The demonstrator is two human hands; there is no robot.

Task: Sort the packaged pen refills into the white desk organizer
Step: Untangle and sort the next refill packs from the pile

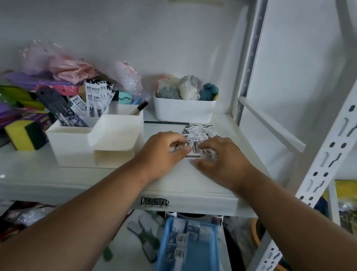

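Observation:
A loose pile of packaged pen refills [199, 131] lies flat on the white shelf, right of centre. My left hand [163, 153] and my right hand [220, 160] both sit on the pile's near end, fingers curled round the packets. The white desk organizer [81, 142] stands to the left. Its rear compartment holds several refill packets [97, 99] upright. A stepped front tray [115, 134] of the organizer faces my left hand.
A white bin [182, 111] of bundled cloth stands behind the pile, with a dark pencil [166, 123] lying before it. Sponges [25, 137] and bags crowd the left. A perforated shelf post [332, 147] rises at right. A blue tray [189, 251] sits on the lower shelf.

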